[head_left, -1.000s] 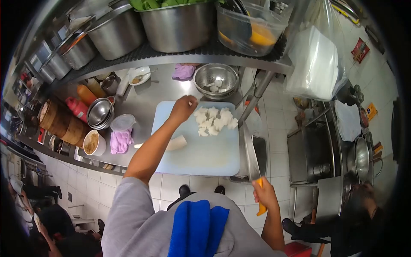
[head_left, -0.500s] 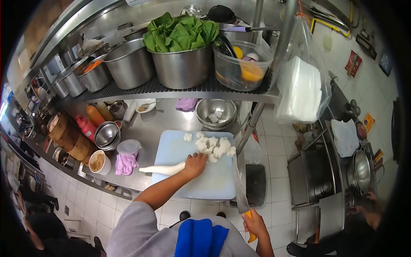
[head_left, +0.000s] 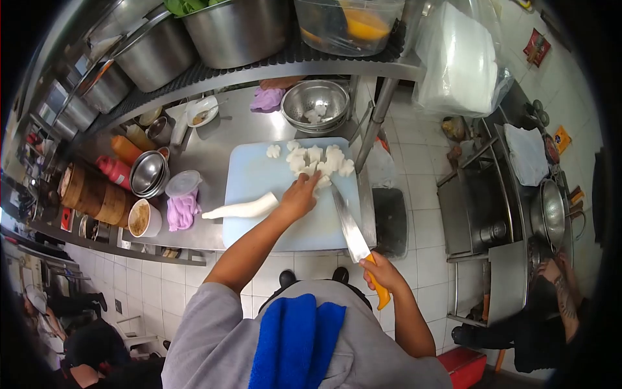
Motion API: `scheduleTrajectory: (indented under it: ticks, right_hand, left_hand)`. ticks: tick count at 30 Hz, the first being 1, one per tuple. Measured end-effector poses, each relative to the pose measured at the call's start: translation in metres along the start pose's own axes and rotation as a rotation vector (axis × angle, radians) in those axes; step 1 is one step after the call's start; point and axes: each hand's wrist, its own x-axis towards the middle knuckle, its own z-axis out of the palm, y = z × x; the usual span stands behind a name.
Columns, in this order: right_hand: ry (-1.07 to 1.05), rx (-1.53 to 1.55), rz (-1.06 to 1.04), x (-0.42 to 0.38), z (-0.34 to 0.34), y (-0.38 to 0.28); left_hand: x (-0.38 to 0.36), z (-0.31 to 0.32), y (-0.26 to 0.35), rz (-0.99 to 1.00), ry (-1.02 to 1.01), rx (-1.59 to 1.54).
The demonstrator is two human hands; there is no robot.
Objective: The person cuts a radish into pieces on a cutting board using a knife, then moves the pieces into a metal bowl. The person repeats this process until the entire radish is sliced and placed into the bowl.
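My right hand (head_left: 384, 273) is wrapped round the orange handle of a large kitchen knife (head_left: 352, 230), whose blade points up across the right part of the pale cutting board (head_left: 249, 167). The knife's tip is beside several chopped white pieces (head_left: 324, 157), which look like a peeled root vegetable. With fingers stretched and apart, my left hand (head_left: 300, 196) reaches to the near edge of these pieces. A long, tapering white root (head_left: 246, 207) lies left of that hand, its thin end past the board's edge.
Behind the board stands a perforated metal colander (head_left: 315, 104) with white pieces inside. A purple cloth (head_left: 183, 211), lidded tub and metal bowls (head_left: 149, 172) are to the left. Overhead, a shelf (head_left: 259, 72) carries large pots. Another person's arm (head_left: 564, 288) shows at far right.
The view has tilted down. My left hand has come off the root's end toward the chopped pieces, fingers extending. The knife has swung from beyond the board's right edge onto the board.
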Motion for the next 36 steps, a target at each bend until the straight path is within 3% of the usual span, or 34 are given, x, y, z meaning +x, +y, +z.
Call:
scheduleTrajectory:
  ticks: [5, 18, 25, 29, 30, 32, 36]
  right_hand:
    - [0.011, -0.075, -0.012, -0.001, 0.001, -0.015]
    - [0.102, -0.303, 0.099, -0.033, 0.014, -0.026]
    - [-0.056, -0.034, 0.134, -0.036, 0.011, -0.003]
    - [-0.151, 0.095, 0.051, -0.003, 0.000, 0.035]
    - [-0.111, 0.150, 0.116, -0.002, 0.004, 0.024]
    - [-0.105, -0.088, 0.014, 0.001, 0.005, 0.011]
    - [-0.070, -0.214, -0.039, -0.008, 0.006, -0.005]
  left_hand:
    - [-0.003, -0.007, 0.016, -0.048, -0.073, -0.019]
    - [-0.025, 0.004, 0.020, -0.004, 0.039, -0.072]
    - [-0.026, 0.007, 0.012, -0.041, 0.047, -0.090]
    - [-0.010, 0.030, -0.008, 0.087, 0.098, -0.105]
    - [-0.011, 0.026, -0.005, 0.137, 0.114, -0.116]
    - [-0.011, 0.018, 0.002, 0.109, 0.077, -0.093]
    - [-0.014, 0.011, -0.005, 0.157, 0.017, -0.054]
